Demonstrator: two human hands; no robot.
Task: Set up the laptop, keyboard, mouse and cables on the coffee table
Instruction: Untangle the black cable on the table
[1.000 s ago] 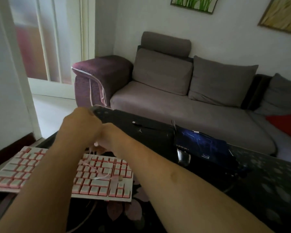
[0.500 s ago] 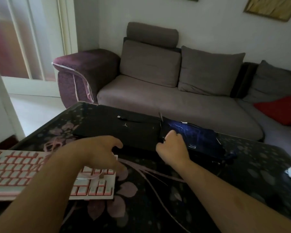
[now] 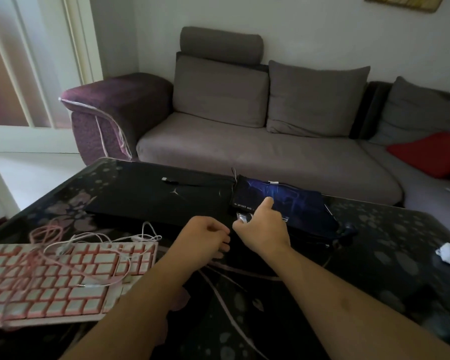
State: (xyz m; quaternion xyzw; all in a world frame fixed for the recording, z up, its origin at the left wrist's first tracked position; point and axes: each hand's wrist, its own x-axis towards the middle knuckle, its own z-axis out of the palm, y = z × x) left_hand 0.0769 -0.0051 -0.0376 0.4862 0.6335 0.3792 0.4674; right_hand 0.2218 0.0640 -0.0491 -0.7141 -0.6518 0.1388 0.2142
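Resting just under the right hand [image 3: 264, 226], the mouse [image 3: 242, 217] (mostly hidden) sits in its curled grip; left hand [image 3: 205, 236] loosely curled, empty.

Closed black laptop [image 3: 156, 197] lies flat at far side of dark floral coffee table [image 3: 390, 255], a black cable plug [image 3: 168, 180] resting on its lid. Pink-and-white keyboard [image 3: 57, 281] at near left, slightly angled, with tangled pink and white cables [image 3: 94, 240] draped over it. Mouse [image 3: 242, 218] mostly hidden, at near edge of the blue mouse pad [image 3: 283, 201] beside laptop.
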